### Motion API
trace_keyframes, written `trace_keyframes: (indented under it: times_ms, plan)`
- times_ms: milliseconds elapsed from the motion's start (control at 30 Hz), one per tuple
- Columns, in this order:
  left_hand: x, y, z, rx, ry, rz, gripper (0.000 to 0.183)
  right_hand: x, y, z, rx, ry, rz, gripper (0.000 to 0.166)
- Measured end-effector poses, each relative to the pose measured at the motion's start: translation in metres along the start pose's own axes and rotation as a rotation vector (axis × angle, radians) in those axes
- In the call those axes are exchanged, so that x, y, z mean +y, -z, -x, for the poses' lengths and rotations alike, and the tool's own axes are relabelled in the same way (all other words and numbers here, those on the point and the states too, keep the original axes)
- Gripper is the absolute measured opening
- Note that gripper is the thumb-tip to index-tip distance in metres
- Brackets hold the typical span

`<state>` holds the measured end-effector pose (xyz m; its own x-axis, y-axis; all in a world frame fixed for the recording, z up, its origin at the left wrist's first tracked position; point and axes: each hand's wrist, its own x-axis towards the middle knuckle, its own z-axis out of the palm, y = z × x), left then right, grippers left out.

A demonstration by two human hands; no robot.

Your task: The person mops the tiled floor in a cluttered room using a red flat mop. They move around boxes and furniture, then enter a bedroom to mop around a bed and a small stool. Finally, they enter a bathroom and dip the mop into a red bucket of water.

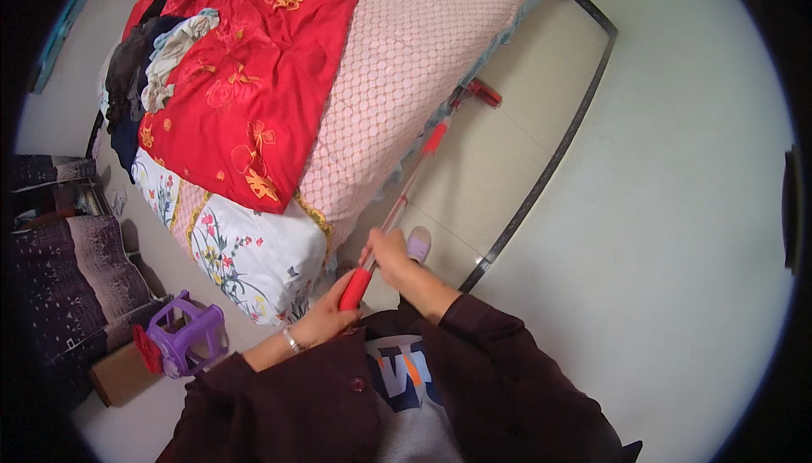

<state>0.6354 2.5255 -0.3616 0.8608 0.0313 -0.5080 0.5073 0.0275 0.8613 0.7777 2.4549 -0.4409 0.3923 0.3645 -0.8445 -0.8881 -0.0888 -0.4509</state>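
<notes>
A mop or broom with a red and silvery pole [403, 200] slants away from me along the bed's side. My left hand [327, 317] is closed around the red grip at its near end. Further up the pole, my right hand [388, 255] holds the shaft. The red head [485, 92] rests on the tiled floor at the bed's lower edge, partly hidden under the blue bed skirt.
The bed carries a pink patterned sheet [406, 38], a red quilt [254, 82], a floral pillow [254, 254] and piled clothes [133, 70]. A purple plastic stool [190, 334] and a cardboard box [124, 374] stand at left. A black baseboard [545, 177] edges the pale wall [685, 209] at right.
</notes>
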Motion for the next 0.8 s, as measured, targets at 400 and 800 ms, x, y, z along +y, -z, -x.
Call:
trace_keyframes:
  times_ms: [400, 800]
  plan:
    - [0.037, -0.032, -0.168, -0.038, 0.243, 0.348, 0.071, -0.116, 0.088, -0.136, 0.103, 0.082, 0.140, 0.018]
    - [0.018, 0.019, 0.003, -0.115, 0.348, 0.277, 0.064, 0.015, -0.017, -0.025, 0.163, 0.066, -0.182, 0.016]
